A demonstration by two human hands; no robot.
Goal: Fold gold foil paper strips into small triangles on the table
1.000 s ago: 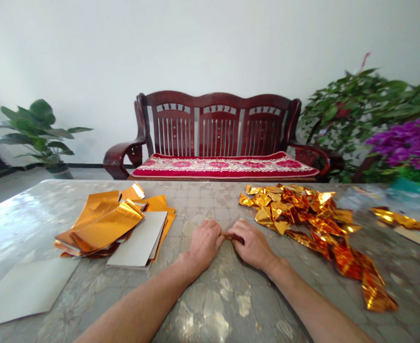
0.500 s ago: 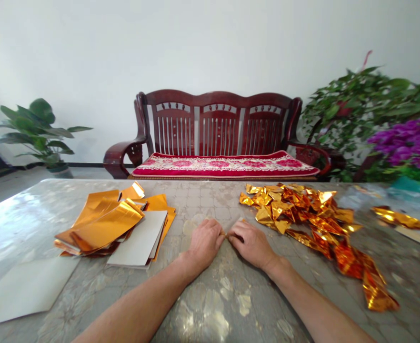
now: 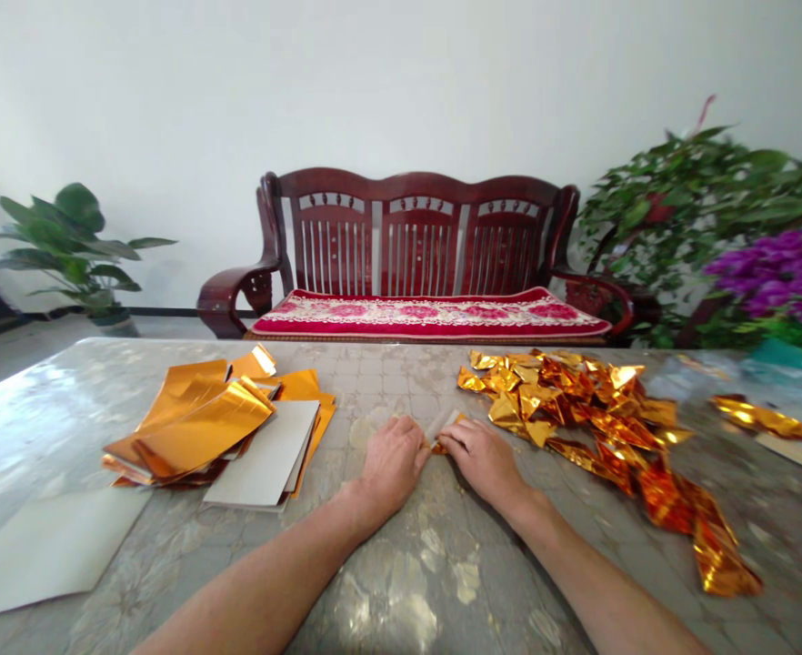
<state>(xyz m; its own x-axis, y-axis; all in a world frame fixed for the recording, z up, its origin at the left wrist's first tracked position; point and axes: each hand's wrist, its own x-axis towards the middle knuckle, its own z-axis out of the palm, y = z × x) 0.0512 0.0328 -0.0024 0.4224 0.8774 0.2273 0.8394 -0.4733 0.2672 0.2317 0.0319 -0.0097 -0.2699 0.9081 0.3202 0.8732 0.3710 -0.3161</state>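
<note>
At the middle of the table my left hand [image 3: 394, 458] and my right hand [image 3: 481, 452] are close together, fingers curled on one small sheet of gold foil paper [image 3: 440, 446]. Its pale back shows between the hands, with a gold edge near my right fingertips; most of it is hidden. To the left lies a loose stack of gold foil paper sheets [image 3: 203, 423], some with the grey-white back [image 3: 265, 459] facing up. Folded gold foil pieces [image 3: 578, 400] form a heap to the right of my right hand.
A single pale sheet [image 3: 50, 550] lies at the table's left edge. Clear plastic [image 3: 701, 373], another gold piece [image 3: 769, 420] and a pale strip [image 3: 800, 458] are at the right. Behind the patterned table [image 3: 401, 373] stands a wooden bench [image 3: 418, 236], with plants at both sides.
My right hand has shifted slightly to the right, and more of the foil paper's pale back and gold edge shows between the hands. My left hand stays nearly in place.
</note>
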